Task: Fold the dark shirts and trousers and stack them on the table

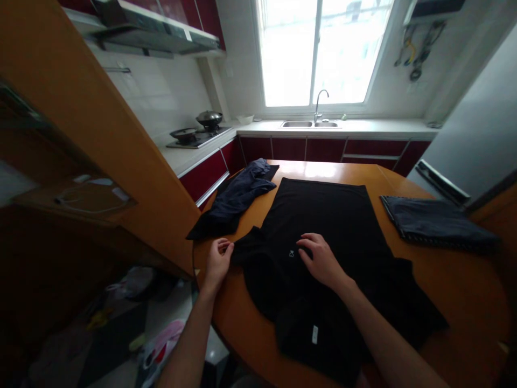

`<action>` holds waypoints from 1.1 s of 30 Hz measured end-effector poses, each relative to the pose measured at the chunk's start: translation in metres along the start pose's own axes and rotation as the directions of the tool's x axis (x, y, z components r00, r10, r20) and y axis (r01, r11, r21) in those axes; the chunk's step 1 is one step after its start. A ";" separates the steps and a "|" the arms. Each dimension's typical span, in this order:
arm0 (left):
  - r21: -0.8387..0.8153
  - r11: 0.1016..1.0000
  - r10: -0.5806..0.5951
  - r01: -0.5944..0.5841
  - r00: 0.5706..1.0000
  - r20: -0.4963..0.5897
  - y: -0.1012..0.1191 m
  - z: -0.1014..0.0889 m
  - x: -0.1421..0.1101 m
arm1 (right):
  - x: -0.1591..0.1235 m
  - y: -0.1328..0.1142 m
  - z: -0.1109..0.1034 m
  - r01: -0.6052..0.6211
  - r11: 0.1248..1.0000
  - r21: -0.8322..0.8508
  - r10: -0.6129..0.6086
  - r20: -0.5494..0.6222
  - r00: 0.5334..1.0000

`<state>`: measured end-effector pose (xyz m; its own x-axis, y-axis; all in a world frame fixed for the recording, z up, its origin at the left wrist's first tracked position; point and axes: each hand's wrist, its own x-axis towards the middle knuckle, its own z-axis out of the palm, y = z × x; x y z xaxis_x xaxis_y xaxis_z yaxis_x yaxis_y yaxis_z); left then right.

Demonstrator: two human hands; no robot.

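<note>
A black short-sleeved shirt [323,210] lies spread on the wooden table, its hem toward the window and its collar end with a white label nearest me. A small light logo marks its chest. My left hand [218,263] is at the table's left edge, its fingers closed on the end of the shirt's left-lying sleeve. Over the chest, close to the logo, my right hand [320,260] has its fingers curved and apart, with nothing in them. Whether its fingertips touch the cloth I cannot tell.
Rumpled dark clothes [242,194] lie on the table's far left. A folded dark garment [438,221] rests at the right. Beyond the wooden table [464,291] are a sink [297,124], a stove with pans [197,137] and a fridge [468,113]. Bags litter the floor at left.
</note>
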<state>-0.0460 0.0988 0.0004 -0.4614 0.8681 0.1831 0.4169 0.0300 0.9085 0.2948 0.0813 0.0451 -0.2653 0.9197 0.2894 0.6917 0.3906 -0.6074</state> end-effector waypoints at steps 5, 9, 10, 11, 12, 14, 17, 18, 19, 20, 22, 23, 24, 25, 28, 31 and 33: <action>-0.116 0.993 -0.009 0.005 0.999 -0.033 0.000 -0.009 -0.027 | -0.013 -0.019 0.032 0.211 0.975 0.069 -0.222 0.341 0.913; -0.051 0.998 -0.046 0.044 0.998 -0.045 -0.002 -0.016 -0.058 | -0.018 -0.015 0.042 0.230 0.973 0.038 -0.222 0.445 0.867; -0.045 0.997 -0.068 0.066 0.997 -0.042 -0.002 -0.017 -0.066 | -0.018 -0.014 0.042 0.229 0.973 0.037 -0.221 0.449 0.866; -0.043 0.995 -0.092 0.090 0.995 -0.035 -0.002 -0.016 -0.072 | -0.018 -0.013 0.043 0.226 0.973 0.040 -0.219 0.447 0.867; -0.047 0.992 -0.115 0.114 0.993 -0.021 -0.001 -0.014 -0.079 | -0.018 -0.013 0.043 0.221 0.974 0.049 -0.219 0.439 0.871; -0.082 0.986 -0.143 0.144 0.990 0.018 0.003 -0.009 -0.088 | -0.018 -0.013 0.044 0.206 0.974 0.091 -0.225 0.399 0.889; -0.169 0.977 -0.123 0.131 0.991 0.059 0.011 0.004 -0.096 | -0.018 -0.014 0.044 0.163 0.953 0.256 -0.228 0.251 0.941; -0.191 0.975 -0.106 0.116 0.993 0.060 0.014 0.008 -0.098 | -0.018 -0.015 0.043 0.145 0.931 0.336 -0.214 0.180 0.960; -0.205 0.974 -0.090 0.100 0.994 0.057 0.016 0.013 -0.099 | -0.017 -0.015 0.042 0.128 0.900 0.417 -0.188 0.106 0.976; -0.214 0.973 -0.078 0.088 0.996 0.054 0.017 0.016 -0.099 | -0.017 -0.015 0.041 0.112 0.862 0.494 -0.149 0.037 0.988; -0.223 0.971 -0.073 0.083 0.996 0.052 0.017 0.020 -0.100 | -0.015 -0.012 0.039 0.077 0.781 0.620 -0.041 -0.073 0.997; -0.225 0.970 -0.080 0.089 0.995 0.052 0.016 0.021 -0.100 | -0.014 -0.010 0.038 0.058 0.740 0.671 0.017 -0.104 0.994; -0.226 0.969 -0.088 0.097 0.995 0.051 0.015 0.021 -0.099 | -0.014 -0.008 0.037 0.037 0.697 0.716 0.072 -0.122 0.990; -0.223 0.969 -0.095 0.103 0.994 0.048 0.014 0.021 -0.099 | -0.013 -0.005 0.037 0.018 0.649 0.761 0.122 -0.128 0.984; -0.128 0.990 -0.065 0.064 0.998 0.001 0.015 0.021 -0.096 | -0.011 0.002 0.038 -0.024 0.472 0.881 0.242 -0.104 0.965; 0.133 0.988 0.092 -0.083 0.994 -0.063 0.022 0.024 -0.093 | -0.009 0.005 0.040 -0.056 0.276 0.959 0.316 -0.036 0.948; 0.264 0.950 0.189 -0.169 0.981 -0.052 0.028 0.027 -0.091 | -0.009 0.003 0.038 -0.067 0.197 0.978 0.324 -0.001 0.946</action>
<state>0.0290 0.0343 -0.0012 -0.4148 0.8309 0.3708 0.6807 0.0129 0.7325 0.2737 0.0756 0.0123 -0.0261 0.9966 0.0775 -0.5028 0.0540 -0.8627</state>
